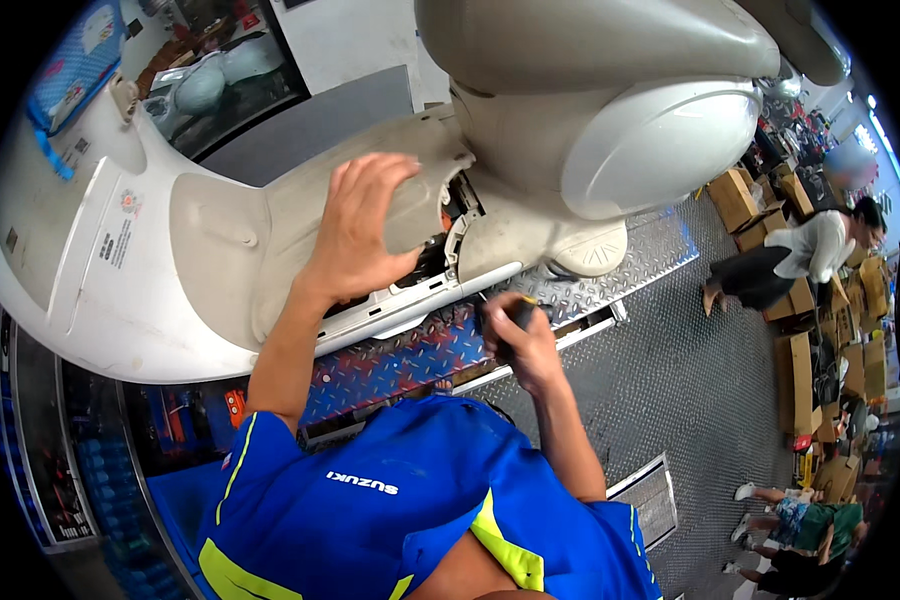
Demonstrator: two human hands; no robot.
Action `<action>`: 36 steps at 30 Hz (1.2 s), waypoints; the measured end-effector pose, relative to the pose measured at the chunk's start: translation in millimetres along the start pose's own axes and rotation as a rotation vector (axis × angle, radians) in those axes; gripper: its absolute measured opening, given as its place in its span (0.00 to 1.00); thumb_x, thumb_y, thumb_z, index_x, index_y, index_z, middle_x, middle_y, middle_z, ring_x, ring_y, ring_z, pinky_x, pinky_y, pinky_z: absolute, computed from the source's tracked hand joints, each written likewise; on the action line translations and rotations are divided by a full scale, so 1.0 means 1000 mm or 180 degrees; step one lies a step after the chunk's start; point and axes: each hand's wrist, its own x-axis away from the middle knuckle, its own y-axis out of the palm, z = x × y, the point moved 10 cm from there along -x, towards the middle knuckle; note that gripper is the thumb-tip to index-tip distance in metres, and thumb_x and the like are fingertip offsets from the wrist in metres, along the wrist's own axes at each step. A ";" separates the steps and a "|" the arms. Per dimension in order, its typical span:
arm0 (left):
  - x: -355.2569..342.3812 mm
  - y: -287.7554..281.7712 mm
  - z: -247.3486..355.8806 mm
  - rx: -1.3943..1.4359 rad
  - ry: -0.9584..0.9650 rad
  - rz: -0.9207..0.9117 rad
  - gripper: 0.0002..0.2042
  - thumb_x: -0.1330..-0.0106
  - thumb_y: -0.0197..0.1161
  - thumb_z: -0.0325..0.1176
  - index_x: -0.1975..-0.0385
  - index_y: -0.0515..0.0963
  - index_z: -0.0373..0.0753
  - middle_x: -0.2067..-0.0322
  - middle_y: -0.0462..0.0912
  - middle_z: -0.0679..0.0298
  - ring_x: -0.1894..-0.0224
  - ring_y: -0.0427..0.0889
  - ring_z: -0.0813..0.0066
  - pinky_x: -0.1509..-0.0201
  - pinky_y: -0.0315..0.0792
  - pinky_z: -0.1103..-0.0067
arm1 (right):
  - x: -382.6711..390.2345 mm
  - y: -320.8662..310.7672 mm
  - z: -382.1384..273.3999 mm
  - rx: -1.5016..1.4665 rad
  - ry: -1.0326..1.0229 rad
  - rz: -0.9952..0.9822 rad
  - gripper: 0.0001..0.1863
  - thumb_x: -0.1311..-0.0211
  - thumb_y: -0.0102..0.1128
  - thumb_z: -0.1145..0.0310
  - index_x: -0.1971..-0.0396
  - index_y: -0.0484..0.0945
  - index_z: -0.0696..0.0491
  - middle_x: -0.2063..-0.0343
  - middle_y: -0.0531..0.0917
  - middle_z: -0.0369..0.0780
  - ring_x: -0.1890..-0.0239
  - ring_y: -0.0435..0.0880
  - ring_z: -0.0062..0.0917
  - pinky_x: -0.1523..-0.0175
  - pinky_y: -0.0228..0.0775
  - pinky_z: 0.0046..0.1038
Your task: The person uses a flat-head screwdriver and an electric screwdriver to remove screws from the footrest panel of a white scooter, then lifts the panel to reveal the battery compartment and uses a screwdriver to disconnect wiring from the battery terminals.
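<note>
A cream and white motor scooter [210, 220] stretches across the view in front of me. Over its footboard [305, 190] my left hand [362, 225] is open, with fingers and thumb spread apart and no object in its grasp. Just right of that hand, an opening in the floor [432, 255] exposes dark parts and a bit of orange. My right hand [525, 345] is closed around a screwdriver [518, 311] with a dark, yellow-marked handle. Its thin shaft points up-left at the lower side trim [490, 282]; whether the tip touches cannot be made out.
Below the scooter lies a metal tread-plate platform [410, 358], partly blue. Tool drawers [175, 420] stand at lower left. Cardboard boxes [795, 385] line the right side, where a person in a white top [815, 245] bends over and other people [805, 530] stand lower down.
</note>
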 end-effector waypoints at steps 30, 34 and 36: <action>-0.138 0.255 -0.288 0.0537 -0.1179 -0.2303 0.29 0.35 0.72 0.42 0.34 0.78 0.41 0.41 0.85 0.54 0.43 0.83 0.58 0.40 0.76 0.66 | -0.090 0.067 -0.029 0.1403 -0.1446 0.0292 0.13 0.38 0.73 0.75 0.66 0.75 0.61 0.79 0.75 0.39 0.72 0.70 0.19 0.66 0.66 0.30; -0.133 0.222 -0.264 0.1010 -0.1731 -0.2811 0.30 0.34 0.71 0.41 0.32 0.76 0.43 0.38 0.82 0.57 0.38 0.79 0.67 0.37 0.73 0.67 | -0.086 0.068 -0.035 0.1402 -0.1378 0.0219 0.10 0.38 0.71 0.77 0.62 0.78 0.61 0.76 0.79 0.40 0.70 0.74 0.19 0.64 0.69 0.29; -0.135 0.197 -0.249 0.1159 -0.1791 -0.2826 0.28 0.33 0.69 0.42 0.33 0.77 0.43 0.41 0.83 0.59 0.44 0.80 0.69 0.41 0.73 0.69 | -0.087 0.068 -0.035 0.1235 -0.1384 0.0110 0.11 0.37 0.70 0.77 0.57 0.80 0.62 0.73 0.83 0.40 0.69 0.77 0.19 0.61 0.72 0.29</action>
